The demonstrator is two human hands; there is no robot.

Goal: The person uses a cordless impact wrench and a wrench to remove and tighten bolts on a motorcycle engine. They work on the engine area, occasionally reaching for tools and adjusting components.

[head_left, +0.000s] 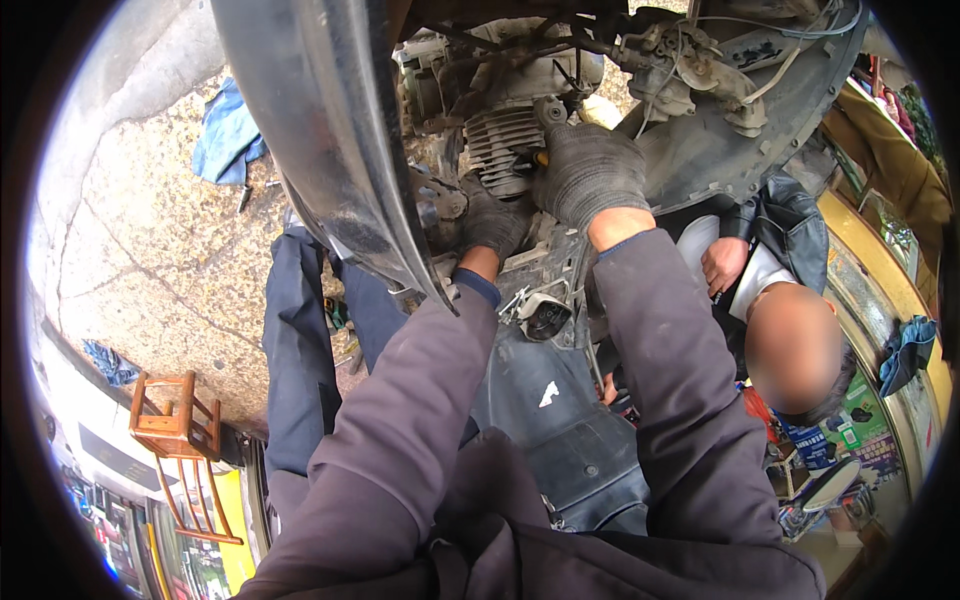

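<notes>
My left hand, in a dark grey glove, is curled among metal parts beside a bracket, below the finned engine cylinder; what it holds is hidden. My right hand, also gloved, is closed on a tool with a yellow part at the cylinder's right side; most of the tool is hidden. A long black curved body panel stands left of the engine. A small open black housing lies below my hands, above a dark plastic panel.
A co-worker in a dark jacket is close on the right, below a large black housing with cables. On the speckled floor at left are a blue cloth, small tools and a wooden stool. Shop fronts line the edges.
</notes>
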